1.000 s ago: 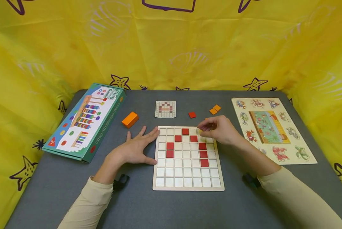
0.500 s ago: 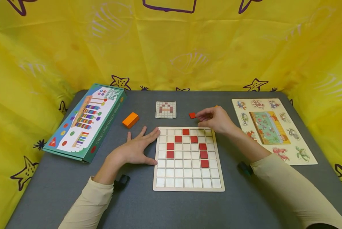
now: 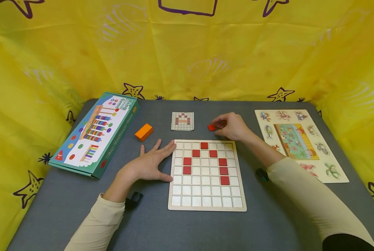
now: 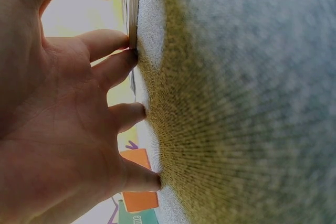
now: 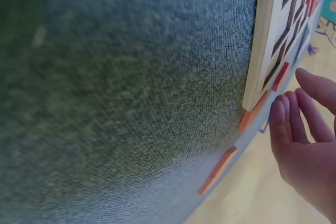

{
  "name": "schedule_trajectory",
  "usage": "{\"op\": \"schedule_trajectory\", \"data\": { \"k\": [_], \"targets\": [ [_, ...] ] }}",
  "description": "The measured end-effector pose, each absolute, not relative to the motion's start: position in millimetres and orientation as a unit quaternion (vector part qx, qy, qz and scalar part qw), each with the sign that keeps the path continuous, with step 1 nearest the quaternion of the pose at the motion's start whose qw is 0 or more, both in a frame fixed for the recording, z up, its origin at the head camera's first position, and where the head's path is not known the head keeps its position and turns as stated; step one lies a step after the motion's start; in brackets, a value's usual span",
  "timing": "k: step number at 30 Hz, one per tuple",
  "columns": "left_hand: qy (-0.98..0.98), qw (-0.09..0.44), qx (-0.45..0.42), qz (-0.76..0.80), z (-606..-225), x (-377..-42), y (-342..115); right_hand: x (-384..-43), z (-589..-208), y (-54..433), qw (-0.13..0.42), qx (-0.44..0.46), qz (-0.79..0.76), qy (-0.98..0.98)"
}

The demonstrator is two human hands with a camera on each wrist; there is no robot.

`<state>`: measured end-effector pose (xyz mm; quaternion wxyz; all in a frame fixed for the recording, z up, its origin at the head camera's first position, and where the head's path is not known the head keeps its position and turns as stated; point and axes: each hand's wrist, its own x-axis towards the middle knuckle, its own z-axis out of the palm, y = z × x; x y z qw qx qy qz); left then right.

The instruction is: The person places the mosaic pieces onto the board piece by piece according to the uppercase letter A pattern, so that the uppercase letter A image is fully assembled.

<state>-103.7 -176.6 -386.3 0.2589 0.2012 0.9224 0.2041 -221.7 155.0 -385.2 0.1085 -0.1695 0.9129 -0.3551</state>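
My left hand (image 3: 147, 164) is spread on the table, its index finger and thumb against the left edge of the white grid board (image 3: 205, 207). Several red tiles (image 3: 196, 153) sit in the board's squares, forming an arch shape. Beyond the board's top edge, my right hand (image 3: 234, 126) reaches a loose red tile (image 3: 211, 128), fingertips right at its right side. In the right wrist view, thumb and fingers stand apart near that red tile (image 5: 281, 76). Orange tiles (image 5: 217, 170) lie on the table there, hidden behind the right hand in the head view.
A small pattern card (image 3: 182, 121) lies behind the board. An orange block (image 3: 144, 132) stands left of it, beside a green game box (image 3: 94, 136). On the right lies a sea-animal puzzle board (image 3: 334, 153). A yellow curtain (image 3: 174, 45) encloses the table (image 3: 137, 226).
My right hand has moved from above the board's upper right corner, back and left to the loose red tile. The left hand has stayed at the board's edge.
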Motion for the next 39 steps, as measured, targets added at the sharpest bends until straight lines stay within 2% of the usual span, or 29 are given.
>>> {"op": "schedule_trajectory", "data": {
  "k": [20, 39],
  "targets": [
    [0.924, 0.253, 0.203, 0.202, -385.9, -104.5, -175.0, -239.7, -393.8, 149.8, 0.102, -0.184, -0.320, 0.924],
    [0.925, 0.258, 0.196, 0.200, -385.8, -103.2, -175.7, -244.6, -395.7, 151.2, 0.129, -0.185, -0.328, 0.917]
  ]
}}
